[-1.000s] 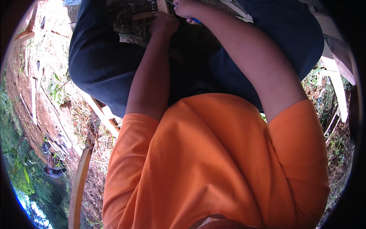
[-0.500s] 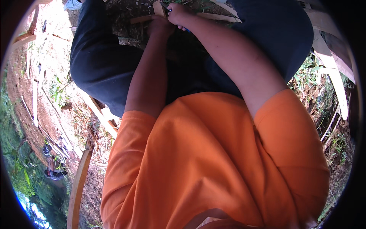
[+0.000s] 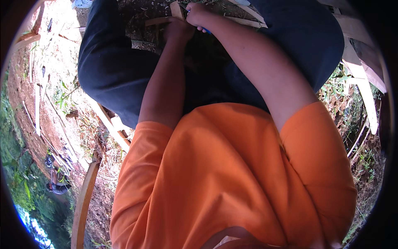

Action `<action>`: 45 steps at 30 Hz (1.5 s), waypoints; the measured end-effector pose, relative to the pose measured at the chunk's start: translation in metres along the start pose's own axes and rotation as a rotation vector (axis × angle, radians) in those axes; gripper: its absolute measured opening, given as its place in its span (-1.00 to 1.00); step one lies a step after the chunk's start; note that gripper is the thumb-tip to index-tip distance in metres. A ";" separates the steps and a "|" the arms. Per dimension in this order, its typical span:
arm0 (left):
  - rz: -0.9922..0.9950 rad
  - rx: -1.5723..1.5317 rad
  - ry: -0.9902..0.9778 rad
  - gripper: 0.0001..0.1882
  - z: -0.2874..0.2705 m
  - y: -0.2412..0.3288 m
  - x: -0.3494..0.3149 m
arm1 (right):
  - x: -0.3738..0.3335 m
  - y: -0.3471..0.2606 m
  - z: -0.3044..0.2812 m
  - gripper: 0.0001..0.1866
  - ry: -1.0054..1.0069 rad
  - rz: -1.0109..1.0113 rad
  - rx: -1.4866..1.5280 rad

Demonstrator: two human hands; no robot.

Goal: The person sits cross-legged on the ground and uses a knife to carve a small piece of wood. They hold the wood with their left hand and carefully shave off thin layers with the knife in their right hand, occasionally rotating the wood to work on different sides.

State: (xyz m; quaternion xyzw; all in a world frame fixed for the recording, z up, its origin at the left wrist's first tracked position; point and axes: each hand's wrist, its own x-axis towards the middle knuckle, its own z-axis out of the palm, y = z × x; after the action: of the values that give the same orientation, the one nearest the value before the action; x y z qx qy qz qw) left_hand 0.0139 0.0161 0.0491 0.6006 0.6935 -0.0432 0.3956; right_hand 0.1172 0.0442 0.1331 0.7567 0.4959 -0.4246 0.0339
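Note:
At the top edge of the head view, between my bent knees, my two hands are close together. My left hand is closed around a pale strip of wood, whose flat end sticks up past the fingers. Just to its right, my right hand is wrapped round a tool with a blue handle. The handle's end shows below the fist; the working end, beside the strip, is too small to make out. Another thin wooden piece lies left of my left hand, partly behind it.
Wood strips lie on the ground around my legs, with a curved wooden piece at lower left. Long boards stand at the right. A person is far off at the left, near green plants.
Both hands, with the wood strip and the blue-handled tool, appear slightly farther right and lower in the picture. My grips look the same.

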 end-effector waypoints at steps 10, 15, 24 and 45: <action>-0.029 -0.006 -0.006 -0.14 -0.005 0.013 -0.005 | 0.018 0.025 0.018 -0.59 0.143 -0.041 -0.006; -0.021 -0.054 0.029 -0.27 -0.001 0.003 0.006 | 0.010 0.025 -0.002 -0.66 0.038 -0.037 0.080; 0.028 -0.098 0.031 -0.27 0.013 -0.007 0.016 | 0.037 0.011 -0.025 -0.72 -0.242 0.024 -0.234; -0.018 -0.201 0.017 -0.31 -0.004 -0.004 -0.004 | 0.072 0.004 -0.032 -0.56 0.308 -0.053 0.382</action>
State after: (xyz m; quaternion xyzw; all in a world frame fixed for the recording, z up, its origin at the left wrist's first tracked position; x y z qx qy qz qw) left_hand 0.0088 0.0139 0.0527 0.5520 0.7029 0.0283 0.4478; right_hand 0.1504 0.1091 0.1029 0.7918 0.4259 -0.3910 -0.1969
